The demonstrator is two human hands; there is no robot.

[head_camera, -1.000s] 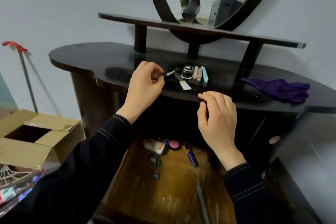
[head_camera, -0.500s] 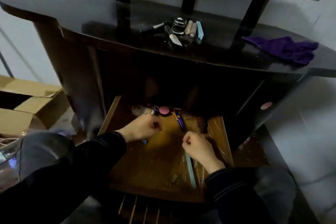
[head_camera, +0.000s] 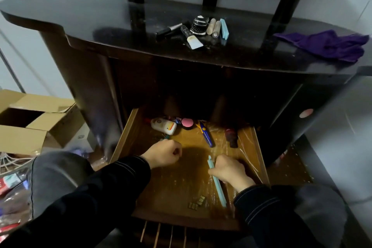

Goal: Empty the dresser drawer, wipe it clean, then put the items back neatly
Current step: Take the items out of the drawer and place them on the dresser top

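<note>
The wooden drawer [head_camera: 128, 137] is pulled out under the dark dresser top [head_camera: 80, 26]. My left hand [head_camera: 163, 154] is inside it with its fingers curled, and a small teal item [head_camera: 166, 137] pokes out at the knuckles. My right hand [head_camera: 229, 171] grips a long light-blue stick [head_camera: 218, 187] that lies on the drawer floor. At the drawer's back lie a white bottle [head_camera: 163, 126], a pink round compact [head_camera: 187, 123], a blue pen-like tool [head_camera: 205, 134] and a dark red item [head_camera: 231, 137]. Small brown pieces [head_camera: 197, 203] lie near the front.
Several cosmetics [head_camera: 199, 29] sit in a cluster on the dresser top, with a purple cloth [head_camera: 332, 46] to their right. An open cardboard box [head_camera: 30, 119] stands on the floor at left. My knees flank the drawer.
Both hands dropped from the dresser top into the drawer and my view tilted down. The right hand has closed on the light-blue stick; the left has curled near the teal item.
</note>
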